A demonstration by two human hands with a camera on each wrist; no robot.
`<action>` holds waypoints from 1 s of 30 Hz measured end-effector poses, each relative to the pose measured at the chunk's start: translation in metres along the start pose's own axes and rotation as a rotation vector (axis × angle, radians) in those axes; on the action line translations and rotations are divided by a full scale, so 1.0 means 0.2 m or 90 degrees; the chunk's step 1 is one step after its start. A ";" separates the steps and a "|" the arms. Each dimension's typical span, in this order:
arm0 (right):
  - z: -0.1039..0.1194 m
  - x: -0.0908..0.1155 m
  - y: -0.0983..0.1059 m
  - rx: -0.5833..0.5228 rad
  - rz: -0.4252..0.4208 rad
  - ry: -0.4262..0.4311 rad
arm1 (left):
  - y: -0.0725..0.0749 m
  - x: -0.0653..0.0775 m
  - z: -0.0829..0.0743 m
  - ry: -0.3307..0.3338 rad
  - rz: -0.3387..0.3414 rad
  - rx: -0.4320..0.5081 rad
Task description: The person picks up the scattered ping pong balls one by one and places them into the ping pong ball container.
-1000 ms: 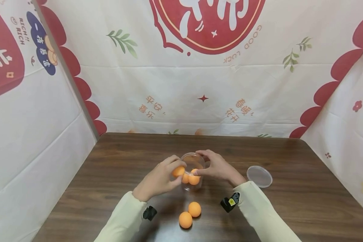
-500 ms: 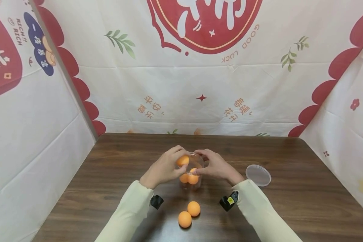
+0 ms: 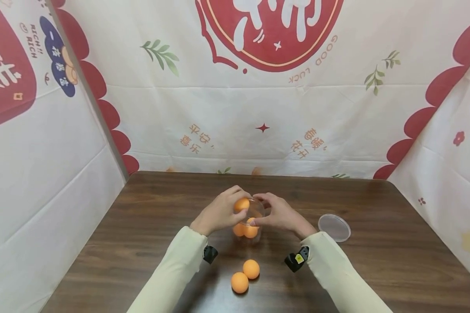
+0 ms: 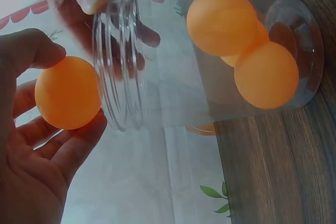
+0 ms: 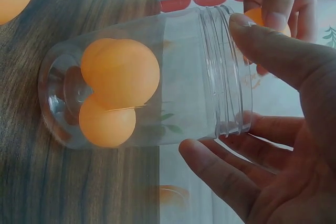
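An orange ping-pong ball (image 4: 68, 93) is pinched between the thumb and fingers of my left hand (image 3: 221, 211), right at the mouth of a clear plastic jar (image 4: 168, 77). My right hand (image 3: 280, 214) holds the jar by its threaded rim, thumb on the near side and fingers around the far side. The jar stands upright on the table, and several orange balls (image 5: 126, 74) lie at its bottom, partly overlapping in the wrist views. Two more orange balls, one farther (image 3: 251, 269) and one nearer (image 3: 240, 282), lie on the table in front of the jar.
A round clear lid (image 3: 334, 227) lies flat on the brown wooden table (image 3: 141, 243), right of the jar. Printed white cloth (image 3: 235, 108) hangs behind the table and along both sides. A black wrist camera (image 3: 297, 260) sits at my right cuff.
My left hand has moved right and slightly up, bringing its ball from beside the jar to over the mouth. My right hand stays on the rim; the table balls and lid have not moved.
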State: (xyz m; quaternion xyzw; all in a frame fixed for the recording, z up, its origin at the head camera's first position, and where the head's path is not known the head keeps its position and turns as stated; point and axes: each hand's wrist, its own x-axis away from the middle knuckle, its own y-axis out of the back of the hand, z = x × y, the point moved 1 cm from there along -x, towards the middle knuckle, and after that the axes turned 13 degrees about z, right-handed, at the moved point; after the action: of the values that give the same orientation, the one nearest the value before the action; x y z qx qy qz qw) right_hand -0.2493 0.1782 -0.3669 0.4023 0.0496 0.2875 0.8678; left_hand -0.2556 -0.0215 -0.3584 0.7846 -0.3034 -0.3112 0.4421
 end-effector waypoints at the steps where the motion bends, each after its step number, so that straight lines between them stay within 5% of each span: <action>1: 0.00 0.00 0.00 0.001 0.000 0.000 | 0.00 -0.01 0.00 0.002 0.006 0.001; 9: -0.01 0.00 -0.01 -0.004 0.001 -0.004 | -0.02 -0.03 0.02 0.024 0.034 0.011; 30: 0.01 0.00 0.00 -0.002 0.009 -0.007 | -0.05 -0.02 0.03 -0.010 0.026 -0.042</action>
State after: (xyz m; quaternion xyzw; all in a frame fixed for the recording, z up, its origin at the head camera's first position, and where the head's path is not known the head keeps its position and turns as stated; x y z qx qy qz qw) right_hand -0.2486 0.1778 -0.3651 0.4027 0.0414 0.2912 0.8668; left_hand -0.2616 -0.0172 -0.3679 0.7608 -0.3127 -0.3179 0.4715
